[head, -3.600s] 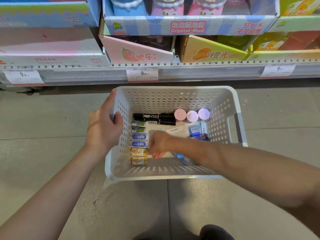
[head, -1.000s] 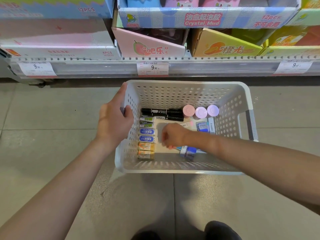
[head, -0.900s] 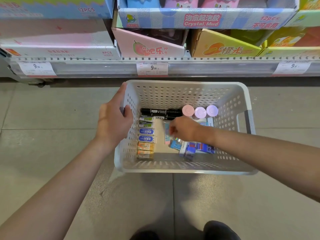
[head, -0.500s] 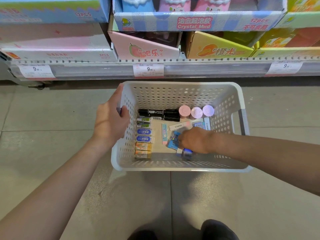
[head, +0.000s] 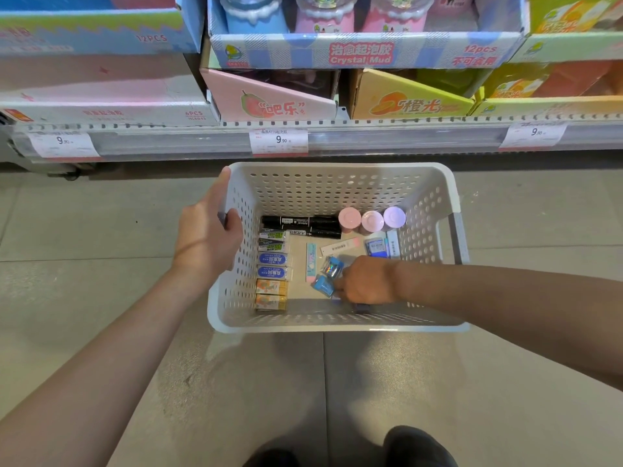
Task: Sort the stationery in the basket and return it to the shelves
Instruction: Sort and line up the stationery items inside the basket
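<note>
A white perforated basket point(head: 337, 167) hangs over the floor, and my left hand point(head: 205, 241) grips its left rim. Inside lie black markers point(head: 303, 224) at the back, three round pastel lids point(head: 372, 220), a column of small eraser boxes point(head: 272, 271) along the left wall, a slim pale stick point(head: 310, 261) and small blue packs point(head: 323, 285). My right hand point(head: 365, 281) is down in the front right of the basket, fingers curled onto the bottom beside the blue packs. Its fingertips touch them. Whether it holds anything is hidden under the hand.
A store shelf edge with price tags point(head: 279, 139) runs just behind the basket. On it stand display boxes: a blue Crystal Mud tray point(head: 360, 55), a pink box point(head: 269, 102) and an orange box point(head: 411, 102). Grey tiled floor lies below, with my shoe point(head: 418, 446) at the bottom edge.
My right hand moved from the eraser column in the left middle of the basket toward the front right, among the blue packs. The left hand kept its grip on the rim.
</note>
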Available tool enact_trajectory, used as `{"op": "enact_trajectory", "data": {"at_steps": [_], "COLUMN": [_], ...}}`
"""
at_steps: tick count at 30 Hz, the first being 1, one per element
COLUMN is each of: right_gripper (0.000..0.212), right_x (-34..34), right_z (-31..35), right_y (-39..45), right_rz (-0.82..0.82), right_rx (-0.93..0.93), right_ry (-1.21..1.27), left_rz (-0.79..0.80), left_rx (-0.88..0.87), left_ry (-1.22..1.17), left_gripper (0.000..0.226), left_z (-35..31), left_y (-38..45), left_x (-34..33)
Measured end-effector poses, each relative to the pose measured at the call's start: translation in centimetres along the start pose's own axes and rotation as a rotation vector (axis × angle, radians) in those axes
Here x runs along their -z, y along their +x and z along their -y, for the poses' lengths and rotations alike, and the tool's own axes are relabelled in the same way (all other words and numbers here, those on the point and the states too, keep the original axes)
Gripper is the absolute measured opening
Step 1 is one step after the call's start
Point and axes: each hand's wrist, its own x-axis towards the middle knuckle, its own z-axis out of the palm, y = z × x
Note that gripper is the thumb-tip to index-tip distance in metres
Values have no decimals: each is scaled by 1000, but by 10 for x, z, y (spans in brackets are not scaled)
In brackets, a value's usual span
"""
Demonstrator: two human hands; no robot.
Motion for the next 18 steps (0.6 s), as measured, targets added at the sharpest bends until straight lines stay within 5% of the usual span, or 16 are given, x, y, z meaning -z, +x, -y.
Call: {"op": "enact_trajectory", "data": {"at_steps": [8, 11, 18], "right_gripper": [51, 60, 42], "right_x": [27, 26, 26], "right_z": [7, 10, 6], "right_y": [-4, 12, 6], "right_rz": [-255, -161, -96], "right_rx": [4, -7, -65], "right_ry": [127, 118, 182], "left_rz": [-1, -5, -5], "left_rx": [6, 12, 11], "left_ry": [-16, -9, -20], "left_gripper": [60, 60, 61], "left_z": [1, 1, 1], "left_y": [1, 1, 1], "left_x": [-1, -1, -1]}}
